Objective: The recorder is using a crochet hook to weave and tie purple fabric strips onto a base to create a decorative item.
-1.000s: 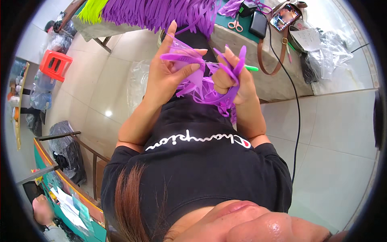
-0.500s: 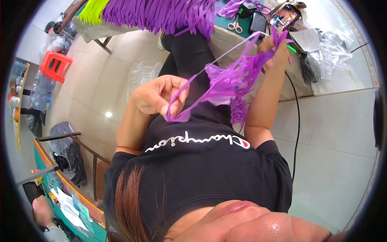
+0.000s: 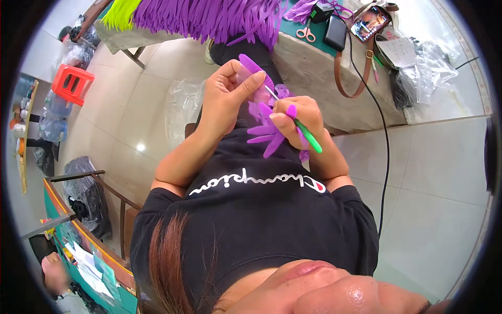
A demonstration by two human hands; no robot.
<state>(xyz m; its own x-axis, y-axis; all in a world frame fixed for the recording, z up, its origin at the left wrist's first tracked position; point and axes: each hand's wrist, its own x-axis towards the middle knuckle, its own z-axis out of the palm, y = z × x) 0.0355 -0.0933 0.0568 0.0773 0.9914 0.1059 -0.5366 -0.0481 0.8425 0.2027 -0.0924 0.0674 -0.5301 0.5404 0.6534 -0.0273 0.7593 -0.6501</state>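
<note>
My left hand (image 3: pixel 230 94) pinches a stretched piece of purple strip material (image 3: pixel 252 65) between thumb and fingers, above my lap. Close on its right, my right hand (image 3: pixel 299 116) is closed around a slim tool with a green handle (image 3: pixel 309 137) and a thin metal shaft (image 3: pixel 271 93). The shaft's tip is at the purple material by my left thumb; I cannot make out its shape. Several loose purple strip ends (image 3: pixel 267 137) stick out from my right hand. More crumpled purple material hangs between and below the hands, partly hidden.
Dense purple strips (image 3: pixel 209 21) and lime strips (image 3: pixel 120 13) hang over the table edge ahead. Pink-handled scissors (image 3: pixel 306 34), a black box-shaped device (image 3: pixel 334 32), a phone (image 3: pixel 370 23) and a brown strap (image 3: pixel 342 86) are on the right. A black cable (image 3: pixel 386 152) hangs down.
My right hand has come in from the far right to my left hand, now holding the green-handled tool. My left hand has risen; the purple material between them is bunched closer.
</note>
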